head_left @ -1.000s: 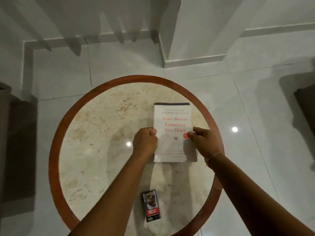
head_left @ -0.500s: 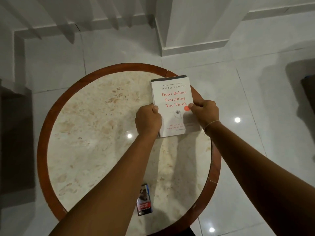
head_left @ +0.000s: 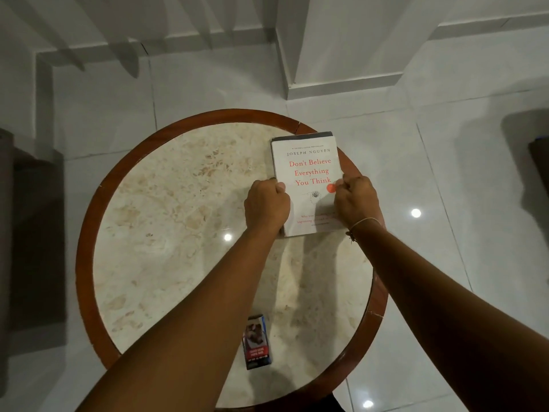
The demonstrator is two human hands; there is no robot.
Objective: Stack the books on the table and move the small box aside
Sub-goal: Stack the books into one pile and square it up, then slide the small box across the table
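A white book with red title lettering (head_left: 309, 171) lies on top of a darker book whose edge (head_left: 300, 136) shows along its far side. The stack rests at the far right of the round marble table (head_left: 166, 221), reaching over its wooden rim. My left hand (head_left: 266, 203) grips the stack's left edge, thumb on the cover. My right hand (head_left: 355, 200) grips its right edge. A small box with a picture and red label (head_left: 257, 341) lies near the table's front edge, between my forearms and apart from both hands.
The table's red-brown wooden rim (head_left: 86, 233) circles the marble top. White floor tiles surround it. A white pillar base (head_left: 341, 84) stands beyond the table. Dark furniture sits at the left edge (head_left: 26, 233) and at the right edge (head_left: 539, 162).
Both hands have slid the book stack away from me toward the table's far right rim. The small box has stayed where it was.
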